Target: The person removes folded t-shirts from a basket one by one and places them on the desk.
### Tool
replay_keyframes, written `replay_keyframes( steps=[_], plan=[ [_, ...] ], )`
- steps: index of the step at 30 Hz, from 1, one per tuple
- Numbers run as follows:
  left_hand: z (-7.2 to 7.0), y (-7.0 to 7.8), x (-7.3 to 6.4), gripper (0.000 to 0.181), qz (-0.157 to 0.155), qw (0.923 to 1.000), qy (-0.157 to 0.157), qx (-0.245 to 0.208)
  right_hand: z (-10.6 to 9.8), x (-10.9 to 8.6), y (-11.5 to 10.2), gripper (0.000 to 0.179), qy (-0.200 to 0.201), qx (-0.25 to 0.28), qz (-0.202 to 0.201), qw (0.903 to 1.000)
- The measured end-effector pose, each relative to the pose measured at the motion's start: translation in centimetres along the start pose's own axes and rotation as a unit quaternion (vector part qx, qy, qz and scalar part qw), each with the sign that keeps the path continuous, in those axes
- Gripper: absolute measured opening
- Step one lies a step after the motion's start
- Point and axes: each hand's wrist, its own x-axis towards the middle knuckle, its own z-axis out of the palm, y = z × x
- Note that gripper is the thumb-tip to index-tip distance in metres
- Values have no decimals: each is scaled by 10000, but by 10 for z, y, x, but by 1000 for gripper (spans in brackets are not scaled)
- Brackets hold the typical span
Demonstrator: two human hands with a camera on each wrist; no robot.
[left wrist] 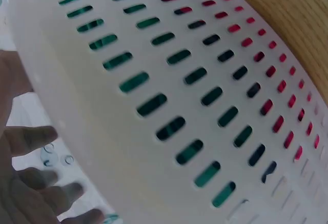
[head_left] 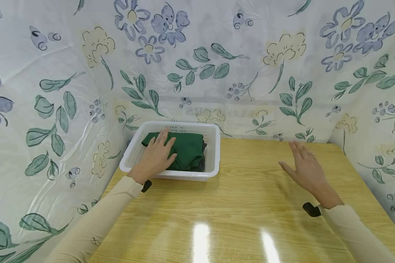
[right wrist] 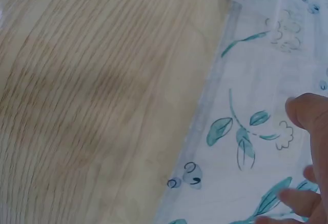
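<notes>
Grip on the left, a bare left hand (head_left: 154, 156), is spread, pinching nothing, over the folded dark-green cloth (head_left: 189, 148) in a white slotted plastic basket (head_left: 184, 176) at far left; whether it presses down, I cannot tell. The step in hand looks like a reach to this cloth; grasping it would call for curled fingers, and the raised rim stands in the way. Reddish fabric (left wrist: 278, 124) shows through slots. The bare right hand (head_left: 305, 170), fingers extended, hovers over the yellow wood-grain counter (head_left: 247, 204); floral sheeting (head_left: 197, 87) backs the far edge.

Booth-like spot, room type unclear: wood-grain tabletop (head_left: 243, 197), floral sheeting (head_left: 210, 87) on three sides.
</notes>
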Motion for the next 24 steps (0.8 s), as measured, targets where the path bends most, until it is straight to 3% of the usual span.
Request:
replay_keyframes(
  steps=[3, 6, 14, 19, 24],
  plan=[
    [2, -4, 0, 41, 51, 9993, 373, -46, 1, 3, -4, 63, -184, 45, 60, 9998],
    [2, -8, -1, 31, -51, 9986, 495, -186, 2, 6, -10, 52, -367, 145, 97, 9992],
    [-3, -28, 4, 30, -700, 9928, -42, -974, 15, 23, -34, 42, -191, 656, -8, 9977],
    [-8, -44, 7, 31, -1041, 9812, -286, -1597, 24, 36, -51, 42, -249, 985, 64, 9948],
    [-7, -58, 6, 35, -1459, 9699, -409, -1906, 31, 48, -69, 41, -292, 1307, 13, 9910]
  ],
)
